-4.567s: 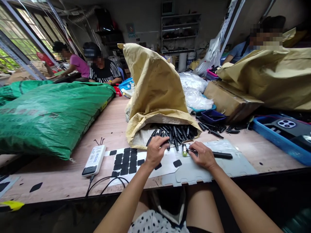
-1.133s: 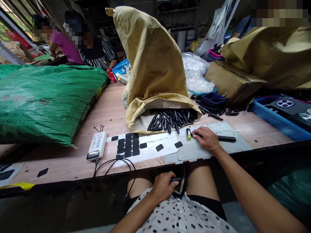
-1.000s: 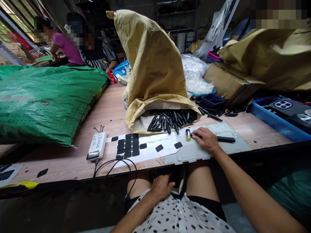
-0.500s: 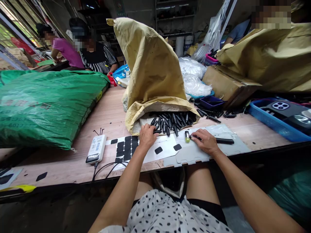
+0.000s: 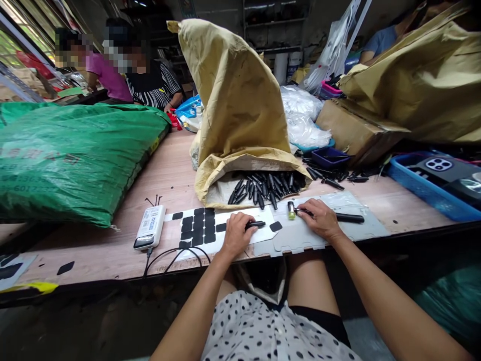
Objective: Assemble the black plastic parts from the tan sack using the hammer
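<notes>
My left hand (image 5: 236, 233) is closed around a slim black tapered plastic piece (image 5: 258, 223), low over the white sheet (image 5: 230, 247). Rows of black rounded-square pads (image 5: 198, 220) are on the sheet's left part, and a loose pad (image 5: 275, 226) lies right of the held piece. On the right, my right hand (image 5: 319, 218) grips a small hammer (image 5: 350, 218). Its head, metal with a yellow-green face, points left over a grey board (image 5: 338, 238). Many similar black pieces (image 5: 272, 185) spill from the mouth of a tan sack (image 5: 236, 110) just beyond my hands.
A white power bank (image 5: 149, 228) with black cables lies at the left. Behind it bulges a green sack (image 5: 75, 160). To the right are a blue tray (image 5: 406, 185), a small dark-blue bin (image 5: 330, 157) and a cardboard box (image 5: 356, 130). Other people sit across the table.
My left hand has drawn back from the pile by the sack towards me and slightly right, bringing a black tapered piece over the sheet. My right hand still holds the hammer in about the same place.
</notes>
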`<state>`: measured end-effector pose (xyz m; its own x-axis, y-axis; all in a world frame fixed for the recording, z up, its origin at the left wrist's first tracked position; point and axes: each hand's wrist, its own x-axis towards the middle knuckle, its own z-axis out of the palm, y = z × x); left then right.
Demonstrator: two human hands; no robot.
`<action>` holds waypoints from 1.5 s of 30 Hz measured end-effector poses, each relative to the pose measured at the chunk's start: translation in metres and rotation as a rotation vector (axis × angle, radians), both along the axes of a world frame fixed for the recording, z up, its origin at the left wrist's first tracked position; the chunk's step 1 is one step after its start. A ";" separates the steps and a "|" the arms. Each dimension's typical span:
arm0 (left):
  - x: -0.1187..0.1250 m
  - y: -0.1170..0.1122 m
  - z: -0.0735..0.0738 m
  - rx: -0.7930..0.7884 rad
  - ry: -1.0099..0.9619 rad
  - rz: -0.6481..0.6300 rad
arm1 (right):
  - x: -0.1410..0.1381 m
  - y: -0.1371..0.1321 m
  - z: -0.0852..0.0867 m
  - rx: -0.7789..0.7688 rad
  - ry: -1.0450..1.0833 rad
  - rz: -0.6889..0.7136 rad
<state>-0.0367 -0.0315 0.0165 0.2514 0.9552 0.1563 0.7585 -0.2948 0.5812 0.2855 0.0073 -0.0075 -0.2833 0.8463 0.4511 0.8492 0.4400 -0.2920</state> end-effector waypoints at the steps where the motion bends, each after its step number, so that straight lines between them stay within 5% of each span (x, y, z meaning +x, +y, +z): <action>1: 0.000 0.000 -0.003 -0.011 -0.016 0.007 | 0.000 0.000 0.000 -0.003 -0.003 0.000; 10: -0.001 0.008 -0.004 -0.080 -0.073 0.035 | -0.002 -0.001 0.010 0.006 -0.007 0.090; 17: 0.003 0.008 -0.002 -0.132 -0.129 0.101 | -0.068 -0.025 0.040 0.018 0.184 0.210; 26: 0.003 0.008 -0.005 -0.105 -0.104 0.097 | -0.115 -0.044 0.044 0.020 0.207 0.249; 31: 0.003 0.007 -0.005 -0.101 -0.103 0.099 | -0.116 -0.044 0.040 -0.005 0.045 0.234; 45: 0.004 0.007 -0.004 -0.093 -0.121 0.098 | -0.081 -0.040 0.036 0.057 0.170 0.180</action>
